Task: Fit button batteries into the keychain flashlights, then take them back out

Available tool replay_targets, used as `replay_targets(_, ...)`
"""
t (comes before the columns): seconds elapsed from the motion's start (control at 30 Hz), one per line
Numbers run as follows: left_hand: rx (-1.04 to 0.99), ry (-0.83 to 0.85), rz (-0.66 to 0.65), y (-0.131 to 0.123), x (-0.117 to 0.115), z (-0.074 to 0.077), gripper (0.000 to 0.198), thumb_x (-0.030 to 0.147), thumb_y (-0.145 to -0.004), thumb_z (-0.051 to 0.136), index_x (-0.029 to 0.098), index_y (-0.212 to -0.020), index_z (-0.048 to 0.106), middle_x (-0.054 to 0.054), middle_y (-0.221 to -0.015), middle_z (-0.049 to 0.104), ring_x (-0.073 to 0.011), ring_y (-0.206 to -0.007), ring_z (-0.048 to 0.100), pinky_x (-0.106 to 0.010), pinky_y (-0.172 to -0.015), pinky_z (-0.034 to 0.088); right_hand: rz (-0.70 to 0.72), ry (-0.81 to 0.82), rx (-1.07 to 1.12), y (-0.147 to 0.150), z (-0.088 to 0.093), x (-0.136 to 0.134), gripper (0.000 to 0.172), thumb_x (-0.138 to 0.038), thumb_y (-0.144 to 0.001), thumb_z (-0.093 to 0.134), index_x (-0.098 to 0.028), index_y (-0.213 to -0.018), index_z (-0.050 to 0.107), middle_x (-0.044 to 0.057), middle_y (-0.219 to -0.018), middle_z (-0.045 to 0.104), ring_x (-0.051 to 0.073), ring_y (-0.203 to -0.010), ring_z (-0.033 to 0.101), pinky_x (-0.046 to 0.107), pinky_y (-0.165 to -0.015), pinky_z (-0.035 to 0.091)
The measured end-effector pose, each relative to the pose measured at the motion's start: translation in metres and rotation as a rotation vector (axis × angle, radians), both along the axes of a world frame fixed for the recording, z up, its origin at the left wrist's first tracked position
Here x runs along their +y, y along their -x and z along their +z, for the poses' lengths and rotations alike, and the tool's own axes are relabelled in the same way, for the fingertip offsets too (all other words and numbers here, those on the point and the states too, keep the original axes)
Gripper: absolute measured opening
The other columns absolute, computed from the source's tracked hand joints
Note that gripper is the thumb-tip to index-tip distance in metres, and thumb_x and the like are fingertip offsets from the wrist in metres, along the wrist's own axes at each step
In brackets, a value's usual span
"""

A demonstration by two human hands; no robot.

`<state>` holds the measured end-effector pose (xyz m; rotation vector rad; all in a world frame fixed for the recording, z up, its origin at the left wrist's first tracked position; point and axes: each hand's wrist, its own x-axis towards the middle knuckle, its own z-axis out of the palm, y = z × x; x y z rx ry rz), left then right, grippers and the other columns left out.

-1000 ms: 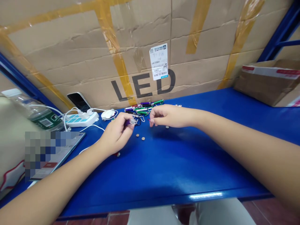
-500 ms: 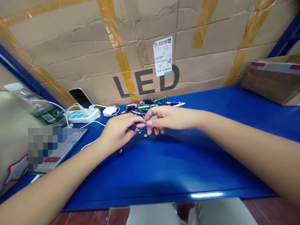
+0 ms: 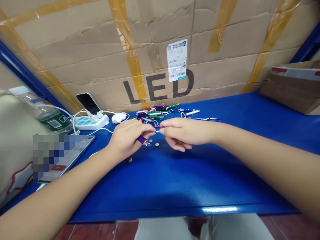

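My left hand (image 3: 127, 136) is closed around a purple pen-shaped flashlight tube (image 3: 143, 140), its silver end pointing down to the right. The fingertips of my right hand (image 3: 180, 131) pinch a thin purple clip (image 3: 158, 127) right against my left fingertips. A small silvery part shows between the two hands; how the pieces join is hidden. Below them on the blue table lie a small round disc like a button cell (image 3: 157, 144) and another such disc (image 3: 150, 140). A red tube (image 3: 129, 160) pokes out beneath my left wrist.
Behind my hands lies a pile of coloured pen-shaped flashlights (image 3: 156, 115) with clips. At left are a power strip (image 3: 92, 122), phone (image 3: 88, 103), tablet (image 3: 67, 160) and bottle (image 3: 53, 120). A large carton (image 3: 95, 60) stands behind; an open box (image 3: 290, 88) sits right.
My right hand has shifted slightly right and turned, its lower fingers now stretched outward. A silvery part now shows between the fingertips. The left hand keeps the purple tube; the view has moved slightly.
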<state>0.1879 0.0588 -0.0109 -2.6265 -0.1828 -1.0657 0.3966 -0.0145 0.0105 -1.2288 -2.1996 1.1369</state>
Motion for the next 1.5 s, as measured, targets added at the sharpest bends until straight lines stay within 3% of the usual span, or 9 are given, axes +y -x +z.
replay_targets(0.13, -0.003, -0.003, -0.017, 0.001, 0.005, -0.004, 0.012, 0.024, -0.096, 0.055, 0.021, -0.093, 0.066, 0.000, -0.068, 0.066, -0.0134, -0.065, 0.063, -0.024, -0.060, 0.045, -0.112, -0.233, -0.176, 0.006, 0.003, -0.003, 0.034, -0.019, -0.091, 0.039, -0.021, -0.057, 0.043, -0.003, -0.047, 0.053, 0.011, -0.046, 0.049, 0.025, -0.056, 0.040)
replay_targets(0.27, 0.004, 0.031, -0.020, 0.000, 0.007, -0.006, 0.009, 0.024, -0.094, 0.057, 0.020, -0.095, 0.065, 0.000, -0.071, 0.067, -0.0127, -0.065, 0.062, -0.023, -0.060, 0.044, -0.135, -0.462, -0.241, 0.007, -0.005, 0.004, 0.026, -0.019, -0.087, 0.041, -0.022, -0.062, 0.038, -0.003, -0.052, 0.052, 0.011, -0.049, 0.044, 0.026, -0.054, 0.033)
replay_targets(0.4, 0.000, 0.279, 0.125, -0.001, 0.005, -0.004, 0.017, 0.030, -0.089, 0.061, 0.019, -0.102, 0.061, 0.004, -0.067, 0.061, -0.0093, -0.051, 0.051, -0.020, -0.051, 0.039, -0.196, -0.635, -0.322, 0.004, -0.011, 0.010, 0.023, -0.023, -0.089, 0.040, -0.022, -0.066, 0.035, -0.001, -0.061, 0.049, 0.012, -0.054, 0.039, 0.027, -0.055, 0.027)
replay_targets(0.5, 0.048, 0.507, 0.211, -0.003, 0.003, -0.001, 0.020, 0.035, -0.086, 0.061, 0.019, -0.095, 0.057, 0.005, -0.063, 0.057, -0.0087, -0.048, 0.046, -0.020, -0.047, 0.036, -0.242, -0.659, -0.352, 0.003, -0.010, 0.010, 0.024, -0.023, -0.090, 0.039, -0.022, -0.067, 0.034, -0.001, -0.061, 0.046, 0.012, -0.055, 0.036, 0.027, -0.056, 0.025)
replay_targets(0.7, 0.282, 0.783, 0.201, -0.006, -0.003, 0.008, 0.030, 0.044, -0.090, 0.050, 0.018, -0.075, 0.049, 0.003, -0.066, 0.052, -0.0114, -0.060, 0.048, -0.022, -0.054, 0.037, -0.179, -0.715, -0.343, 0.005, -0.010, 0.008, 0.024, -0.022, -0.091, 0.041, -0.022, -0.067, 0.035, -0.002, -0.063, 0.045, 0.011, -0.055, 0.033, 0.027, -0.056, 0.024)
replay_targets(0.87, 0.383, 1.199, 0.205, -0.003, -0.009, 0.012, 0.038, 0.054, -0.093, 0.046, 0.018, -0.080, 0.051, 0.006, -0.061, 0.040, -0.0078, -0.049, 0.039, -0.020, -0.045, 0.029, -0.141, -0.709, -0.323, 0.005, -0.010, 0.008, 0.022, -0.022, -0.092, 0.040, -0.020, -0.070, 0.040, 0.000, -0.066, 0.049, 0.012, -0.057, 0.038, 0.027, -0.059, 0.027)
replay_targets(1.1, 0.312, 1.728, -0.091, -0.003, -0.013, 0.009, 0.043, 0.054, -0.087, 0.061, 0.017, -0.071, 0.045, 0.009, -0.052, 0.033, -0.0034, -0.044, 0.025, -0.015, -0.040, 0.019, -0.090, -0.755, -0.217, 0.004, -0.012, 0.008, 0.023, -0.022, -0.091, 0.040, -0.022, -0.069, 0.033, -0.002, -0.064, 0.044, 0.011, -0.056, 0.034, 0.026, -0.057, 0.025)
replay_targets(1.27, 0.248, 1.905, -0.194, -0.004, -0.013, 0.008, 0.046, 0.053, -0.084, 0.066, 0.017, -0.066, 0.044, 0.010, -0.047, 0.030, -0.0025, -0.041, 0.021, -0.014, -0.038, 0.017, -0.093, -0.756, -0.195, 0.004, -0.014, 0.009, 0.024, -0.022, -0.091, 0.040, -0.023, -0.070, 0.030, -0.003, -0.064, 0.039, 0.011, -0.057, 0.033, 0.027, -0.057, 0.024)
replay_targets(1.5, 0.167, 1.933, -0.237, -0.007, -0.013, 0.002, 0.046, 0.052, -0.086, 0.064, 0.018, -0.065, 0.041, 0.010, -0.048, 0.028, -0.0031, -0.041, 0.018, -0.013, -0.037, 0.016, -0.131, -0.744, -0.139, 0.005, -0.016, 0.013, 0.027, -0.021, -0.090, 0.038, -0.024, -0.066, 0.027, -0.004, -0.062, 0.038, 0.012, -0.059, 0.034, 0.028, -0.059, 0.025)
